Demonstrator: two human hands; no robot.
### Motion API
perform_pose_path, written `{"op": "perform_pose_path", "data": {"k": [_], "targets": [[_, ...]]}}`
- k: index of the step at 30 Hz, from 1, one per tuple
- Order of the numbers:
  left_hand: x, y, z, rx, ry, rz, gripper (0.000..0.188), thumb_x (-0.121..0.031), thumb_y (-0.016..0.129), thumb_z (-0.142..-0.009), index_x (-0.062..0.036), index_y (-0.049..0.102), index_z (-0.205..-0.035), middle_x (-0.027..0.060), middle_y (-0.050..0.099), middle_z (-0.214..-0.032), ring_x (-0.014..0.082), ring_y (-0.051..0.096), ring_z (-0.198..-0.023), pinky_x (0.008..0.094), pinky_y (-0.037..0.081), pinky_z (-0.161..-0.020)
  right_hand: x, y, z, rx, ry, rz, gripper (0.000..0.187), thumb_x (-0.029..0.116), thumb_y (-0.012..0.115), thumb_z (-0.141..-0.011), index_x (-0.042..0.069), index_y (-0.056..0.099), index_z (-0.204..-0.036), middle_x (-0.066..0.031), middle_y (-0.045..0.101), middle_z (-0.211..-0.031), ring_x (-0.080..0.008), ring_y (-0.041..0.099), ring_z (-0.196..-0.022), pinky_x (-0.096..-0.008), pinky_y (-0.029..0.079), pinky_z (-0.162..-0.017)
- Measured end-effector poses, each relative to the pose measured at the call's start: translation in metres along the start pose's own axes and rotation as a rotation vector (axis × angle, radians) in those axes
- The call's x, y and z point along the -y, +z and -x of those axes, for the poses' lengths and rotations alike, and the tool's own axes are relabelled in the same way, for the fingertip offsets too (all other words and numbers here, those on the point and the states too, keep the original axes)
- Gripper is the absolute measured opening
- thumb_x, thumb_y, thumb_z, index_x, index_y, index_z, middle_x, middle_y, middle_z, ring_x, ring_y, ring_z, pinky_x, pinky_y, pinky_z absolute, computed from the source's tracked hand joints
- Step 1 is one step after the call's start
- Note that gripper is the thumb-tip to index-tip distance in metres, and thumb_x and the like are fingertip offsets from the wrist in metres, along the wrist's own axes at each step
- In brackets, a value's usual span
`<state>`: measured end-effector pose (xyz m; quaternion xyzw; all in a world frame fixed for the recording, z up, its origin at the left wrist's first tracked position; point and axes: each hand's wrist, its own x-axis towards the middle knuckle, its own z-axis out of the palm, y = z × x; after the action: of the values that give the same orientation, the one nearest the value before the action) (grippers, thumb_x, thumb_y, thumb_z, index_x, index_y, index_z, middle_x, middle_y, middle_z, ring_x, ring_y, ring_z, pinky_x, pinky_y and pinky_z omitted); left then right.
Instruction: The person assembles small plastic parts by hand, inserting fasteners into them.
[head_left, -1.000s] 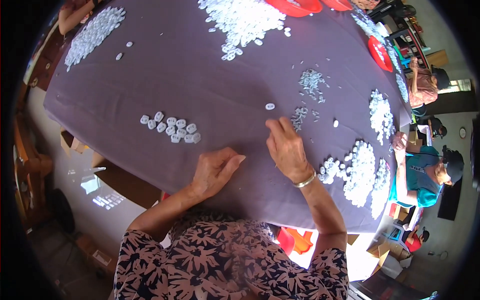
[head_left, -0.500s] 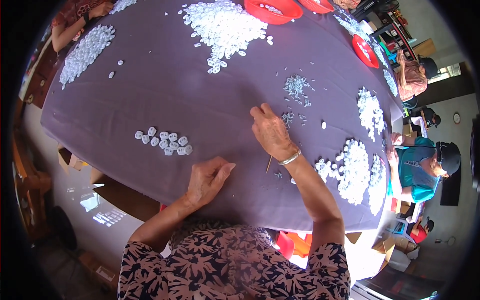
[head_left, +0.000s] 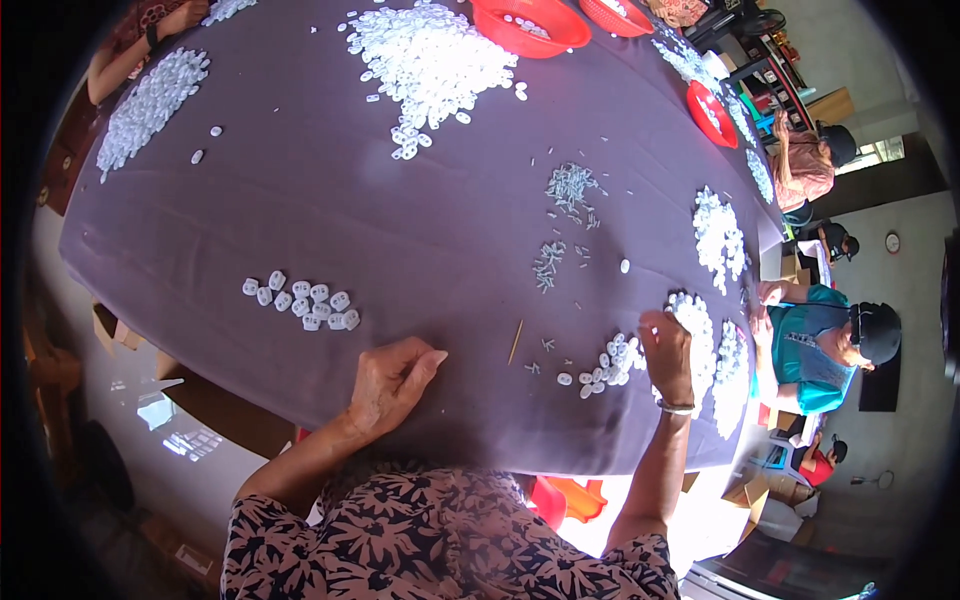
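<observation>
My left hand [head_left: 392, 388] rests on the cloth near the table's front edge, fingers curled and thumb pressed against them; what it holds, if anything, is hidden. At the right, my right hand [head_left: 668, 358] has its fingers bent down at the edge of a pile of small white oval plastic pieces [head_left: 705, 335]. Its fingertips are partly hidden. Beside it lies a smaller heap of white pieces [head_left: 612, 366]. Between my hands are a thin wooden stick [head_left: 515, 342] and a few small metal screws [head_left: 547, 345]. A loose group of white two-holed pieces [head_left: 302, 305] lies left of my left hand.
Two clusters of small grey screws [head_left: 572, 185] lie farther out on the dark tablecloth [head_left: 400, 240]. Beyond them are a large white heap [head_left: 430, 70] and a red basin [head_left: 530, 28]. A person in teal [head_left: 815, 345] sits at the right; another person's arm [head_left: 125, 65] shows far left.
My right hand has moved from beside the screws, right and toward me, to the white pile. My left hand keeps its curled pose. The whole view has shifted slightly.
</observation>
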<state>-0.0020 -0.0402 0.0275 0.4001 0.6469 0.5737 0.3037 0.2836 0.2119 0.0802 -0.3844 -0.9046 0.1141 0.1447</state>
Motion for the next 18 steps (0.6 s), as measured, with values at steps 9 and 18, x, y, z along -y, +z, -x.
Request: {"op": "perform_pose_path", "data": {"k": [9,18], "targets": [[-0.003,-0.003,0.000,0.002,0.000,-0.027,0.024,-0.017,0.063,-0.089,0.0026,0.061,-0.075,0.0056,0.054,-0.059,0.0083,0.046,-0.053,0.0250,0.039,-0.048,0.049,0.018,-0.084,-0.229,-0.070,-0.155,0.012,0.006,0.057,-0.087,0.002,0.063,-0.097,-0.0106,0.063,-0.089,-0.0210,0.062,-0.078,-0.0308,0.049,-0.067],[0.003,-0.003,-0.001,0.010,0.045,-0.030,0.020,-0.013,0.064,-0.087,0.0024,0.061,-0.075,0.0089,0.058,-0.063,0.0151,0.053,-0.052,0.0280,0.042,-0.048,0.085,0.118,-0.273,-0.121,-0.132,-0.383,0.030,0.014,0.060,-0.084,0.004,0.056,-0.112,-0.0167,0.062,-0.101,-0.0310,0.059,-0.094,-0.0393,0.049,-0.081]]}}
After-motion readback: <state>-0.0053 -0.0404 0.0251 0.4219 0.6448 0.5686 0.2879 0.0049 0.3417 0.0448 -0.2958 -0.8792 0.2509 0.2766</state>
